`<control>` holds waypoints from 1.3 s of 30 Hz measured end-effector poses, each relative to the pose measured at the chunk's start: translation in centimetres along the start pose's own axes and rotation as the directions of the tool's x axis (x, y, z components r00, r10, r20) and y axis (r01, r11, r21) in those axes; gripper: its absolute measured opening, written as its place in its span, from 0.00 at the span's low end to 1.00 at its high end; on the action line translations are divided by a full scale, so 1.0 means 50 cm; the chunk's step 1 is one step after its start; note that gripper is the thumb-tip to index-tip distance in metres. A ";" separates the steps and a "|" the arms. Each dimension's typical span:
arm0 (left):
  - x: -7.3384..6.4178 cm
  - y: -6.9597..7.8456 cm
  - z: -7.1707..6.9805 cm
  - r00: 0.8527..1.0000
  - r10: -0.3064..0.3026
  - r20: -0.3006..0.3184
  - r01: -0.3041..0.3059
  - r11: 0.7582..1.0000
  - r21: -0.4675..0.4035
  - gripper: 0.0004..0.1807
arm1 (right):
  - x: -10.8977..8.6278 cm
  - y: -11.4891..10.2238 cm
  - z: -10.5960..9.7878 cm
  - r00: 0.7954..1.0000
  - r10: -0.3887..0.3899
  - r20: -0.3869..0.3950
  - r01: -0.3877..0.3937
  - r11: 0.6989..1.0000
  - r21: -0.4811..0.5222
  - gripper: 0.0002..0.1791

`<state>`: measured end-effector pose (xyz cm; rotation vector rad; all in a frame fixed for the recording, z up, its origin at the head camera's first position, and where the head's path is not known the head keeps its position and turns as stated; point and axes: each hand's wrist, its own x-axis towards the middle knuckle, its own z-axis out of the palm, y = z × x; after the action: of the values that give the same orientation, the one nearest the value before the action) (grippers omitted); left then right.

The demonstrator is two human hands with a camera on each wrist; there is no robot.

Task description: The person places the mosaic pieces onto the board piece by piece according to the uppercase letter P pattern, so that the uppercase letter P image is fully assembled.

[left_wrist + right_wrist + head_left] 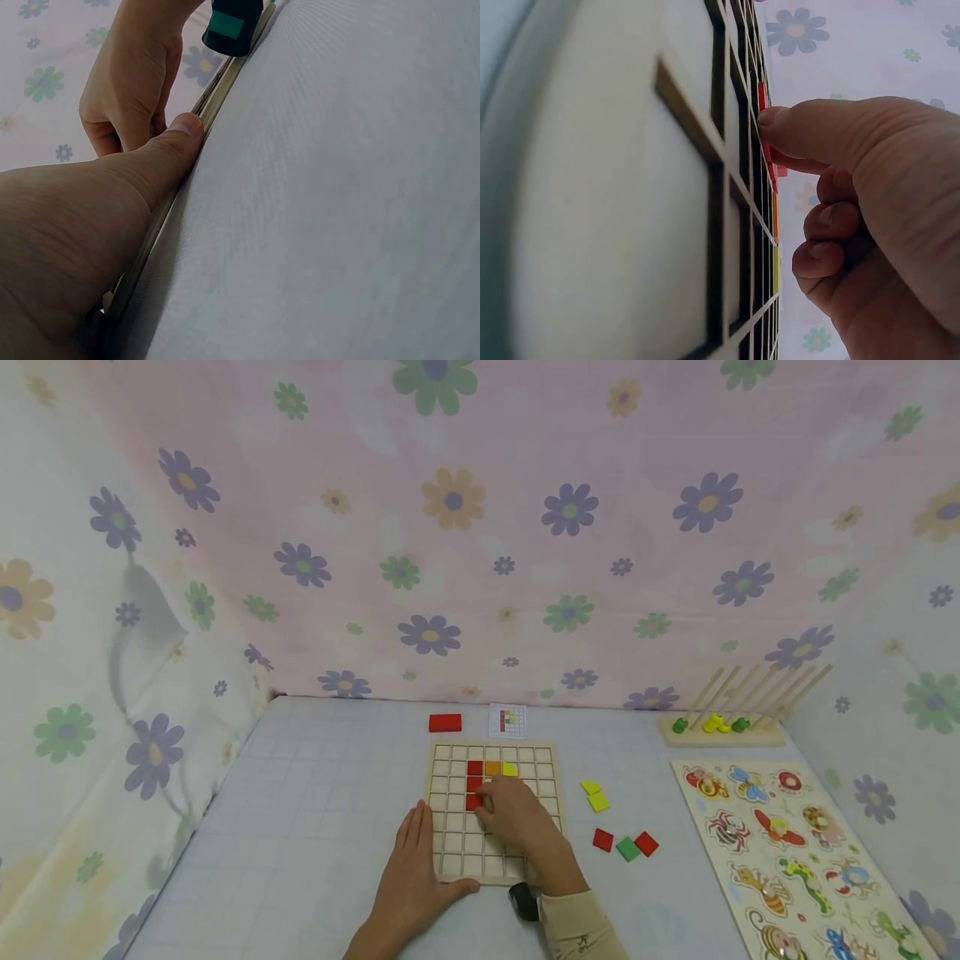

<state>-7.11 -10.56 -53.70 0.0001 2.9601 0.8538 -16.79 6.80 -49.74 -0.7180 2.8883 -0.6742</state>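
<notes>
A wooden grid board point(450, 847) lies on the table in the head view. It holds three red tiles in a column, then an orange tile point(492, 767) and a yellow tile point(510, 769) in the top row beside them. My right hand point(486, 804) is over the board and pinches the lowest red tile point(472, 802) with thumb and finger; in the right wrist view the red tile point(766, 146) sits at the thumb tip, half in its cell. My left hand point(423, 847) lies flat at the board's lower left corner, its thumb point(180, 135) pressed to the board's edge point(214, 101).
Loose tiles lie right of the board: two yellow point(595, 795), two red point(602, 839) and one green point(627, 848). A red block point(445, 722) and a pattern card point(507, 721) sit behind it. A peg rack point(723, 727) and an animal puzzle point(795, 860) are at the right.
</notes>
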 end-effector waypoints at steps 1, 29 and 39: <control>0.000 0.000 0.000 1.000 0.001 0.000 -0.001 1.000 -0.001 0.74 | -0.001 -0.002 0.000 1.000 -0.002 -0.001 0.002 1.000 0.000 0.13; -0.001 -0.003 0.000 1.000 0.008 -0.008 -0.008 1.000 -0.012 0.74 | -0.008 0.010 -0.004 0.999 0.012 -0.033 -0.008 0.994 0.110 0.14; 0.000 -0.003 0.003 1.000 0.015 -0.017 -0.015 1.000 0.004 0.75 | -0.032 0.056 -0.033 0.998 0.050 -0.037 -0.041 0.978 0.206 0.16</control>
<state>-7.08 -10.63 -53.90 0.0156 2.9819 0.8537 -16.87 10.41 -49.50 -0.6157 2.8054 -0.9742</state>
